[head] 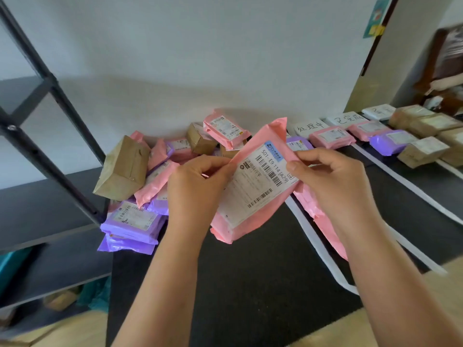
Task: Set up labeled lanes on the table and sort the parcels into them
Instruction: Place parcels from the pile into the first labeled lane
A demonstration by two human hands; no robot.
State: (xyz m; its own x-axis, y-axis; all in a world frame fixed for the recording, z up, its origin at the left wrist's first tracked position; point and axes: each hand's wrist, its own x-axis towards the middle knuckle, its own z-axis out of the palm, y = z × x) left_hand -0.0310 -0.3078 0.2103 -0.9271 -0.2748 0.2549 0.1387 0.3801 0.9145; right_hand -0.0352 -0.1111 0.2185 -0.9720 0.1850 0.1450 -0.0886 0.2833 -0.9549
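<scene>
A black metal shelving rack [50,136] stands at the left against a white wall [200,46]. Its lower levels carry a teal bag [12,269] and a blurred cardboard box [60,300]. A teal poster [375,18] with yellow notes [377,30] hangs upper right. Blurred wooden furniture [441,61] stands at the far right.

Pink parcel [253,196] held up tilted, white barcode label [260,181] facing cam. Unsorted pile [150,184] of pink/purple/brown pkgs at left, sorted ones [332,137] in taped lanes [323,249] at right.
</scene>
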